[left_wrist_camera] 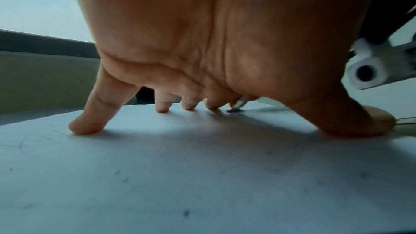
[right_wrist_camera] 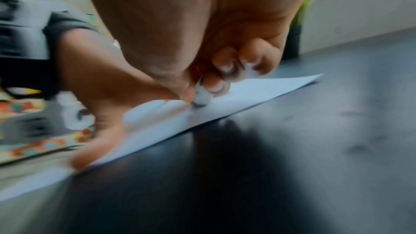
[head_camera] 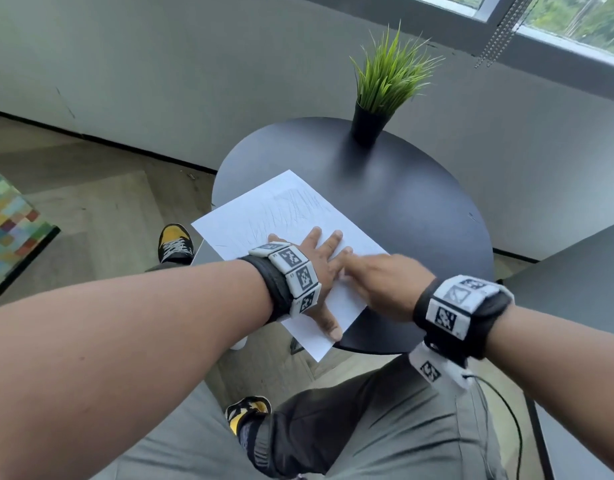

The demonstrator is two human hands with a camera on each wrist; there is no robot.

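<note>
The sheet of paper (head_camera: 285, 216) sits mid-frame in the head view, on the near-left of the round black worktop (head_camera: 402, 202), one corner hanging off the edge. Splayed flat on it is the left hand (head_camera: 319, 268), fingers straight, pinning it. The right hand (head_camera: 385, 285) has its grip pinched on a small white stub (right_wrist_camera: 201, 95), probably an eraser, tip on the sheet. Paper's thin, light, slidey and creases easily, so I'd pin it flat right beside the rubbing spot.
</note>
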